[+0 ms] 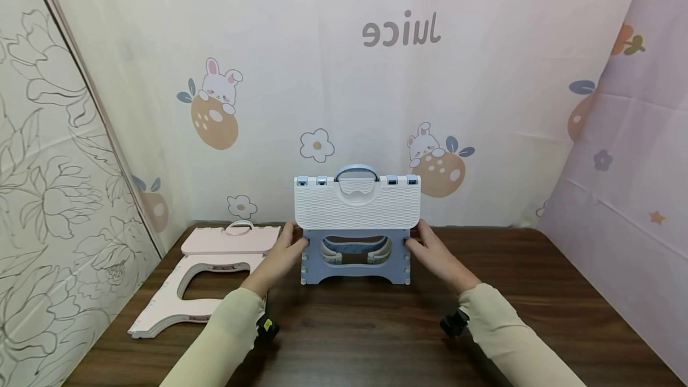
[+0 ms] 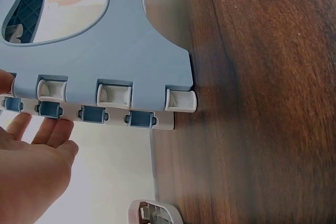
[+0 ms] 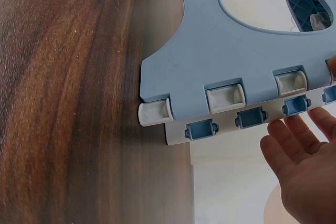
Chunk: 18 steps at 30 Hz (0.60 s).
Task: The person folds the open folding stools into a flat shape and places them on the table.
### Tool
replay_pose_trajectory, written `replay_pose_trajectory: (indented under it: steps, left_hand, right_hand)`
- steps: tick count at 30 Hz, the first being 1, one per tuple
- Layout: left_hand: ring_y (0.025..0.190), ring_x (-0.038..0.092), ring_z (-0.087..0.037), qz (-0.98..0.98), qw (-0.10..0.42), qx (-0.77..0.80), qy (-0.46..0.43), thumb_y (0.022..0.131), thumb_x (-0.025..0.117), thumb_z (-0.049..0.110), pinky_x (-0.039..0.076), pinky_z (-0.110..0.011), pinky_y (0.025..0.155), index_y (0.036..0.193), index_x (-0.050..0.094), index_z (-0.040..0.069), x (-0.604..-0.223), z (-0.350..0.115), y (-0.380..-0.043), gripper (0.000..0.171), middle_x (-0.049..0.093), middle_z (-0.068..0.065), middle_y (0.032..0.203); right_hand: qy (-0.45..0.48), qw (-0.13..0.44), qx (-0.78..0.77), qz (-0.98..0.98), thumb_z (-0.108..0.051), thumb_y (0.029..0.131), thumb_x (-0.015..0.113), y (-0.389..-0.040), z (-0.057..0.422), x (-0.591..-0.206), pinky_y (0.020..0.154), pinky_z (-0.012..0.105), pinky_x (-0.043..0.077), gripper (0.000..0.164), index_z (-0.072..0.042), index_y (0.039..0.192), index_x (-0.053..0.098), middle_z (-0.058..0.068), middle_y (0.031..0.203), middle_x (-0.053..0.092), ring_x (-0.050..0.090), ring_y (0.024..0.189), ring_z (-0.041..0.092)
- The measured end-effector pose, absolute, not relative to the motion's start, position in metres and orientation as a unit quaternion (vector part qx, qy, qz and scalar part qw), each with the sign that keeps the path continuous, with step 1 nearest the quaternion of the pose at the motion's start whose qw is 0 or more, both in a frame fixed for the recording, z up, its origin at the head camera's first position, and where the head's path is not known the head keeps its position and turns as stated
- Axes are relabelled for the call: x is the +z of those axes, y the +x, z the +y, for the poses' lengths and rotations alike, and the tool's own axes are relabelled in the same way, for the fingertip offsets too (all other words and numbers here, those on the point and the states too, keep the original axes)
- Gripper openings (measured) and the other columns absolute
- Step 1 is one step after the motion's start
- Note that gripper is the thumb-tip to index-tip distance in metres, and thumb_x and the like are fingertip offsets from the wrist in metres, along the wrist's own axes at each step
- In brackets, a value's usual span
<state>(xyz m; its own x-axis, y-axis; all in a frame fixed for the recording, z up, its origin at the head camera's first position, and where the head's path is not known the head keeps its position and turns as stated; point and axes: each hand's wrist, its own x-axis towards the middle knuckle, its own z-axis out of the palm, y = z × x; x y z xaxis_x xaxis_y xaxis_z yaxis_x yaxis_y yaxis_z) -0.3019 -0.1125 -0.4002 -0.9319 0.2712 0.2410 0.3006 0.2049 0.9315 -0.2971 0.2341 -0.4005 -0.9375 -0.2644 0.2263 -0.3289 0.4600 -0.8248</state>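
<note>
A blue and white folding stool (image 1: 355, 276) stands upright on the table, its white textured seat panel (image 1: 322, 205) facing me over the upper part and a blue carry handle (image 1: 357, 168) on top. My left hand (image 1: 276, 258) grips its left side edge, thumb in front and fingers behind. On the opposite edge, my right hand (image 1: 438, 258) holds the stool the same way. Both wrist views show the hinged side edges close up, with the left fingers (image 2: 55, 132) and right fingers (image 3: 296, 140) against the rear part. The stool's back is mostly hidden.
A pink and white folding stool (image 1: 226, 240) lies flat at the table's left side, partly behind my left forearm. The dark wooden table (image 1: 365, 339) meets a printed curtain (image 1: 376, 94) at the back. Each wrist wears a black strap device (image 1: 454, 322).
</note>
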Motion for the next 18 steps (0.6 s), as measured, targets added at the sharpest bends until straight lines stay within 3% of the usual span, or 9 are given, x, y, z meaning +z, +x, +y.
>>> replay_pose_trajectory:
  steps: [18]
  left_hand:
    - [0.131,0.043,-0.04,-0.774,0.027,-0.611,-0.163,0.098,0.046,0.005,0.036,-0.055,0.107,0.132,0.036,-0.003,-0.4018,-0.1091,-0.3008,0.036,0.042,-0.028,0.141]
  right_hand:
    - [0.157,0.04,0.487,-0.858,-0.02,0.104,0.045,-0.2941,0.2294,-0.3964,0.1,0.055,0.039,0.053,0.0,0.149,0.025,0.023,0.142,0.039,0.042,0.128,0.038]
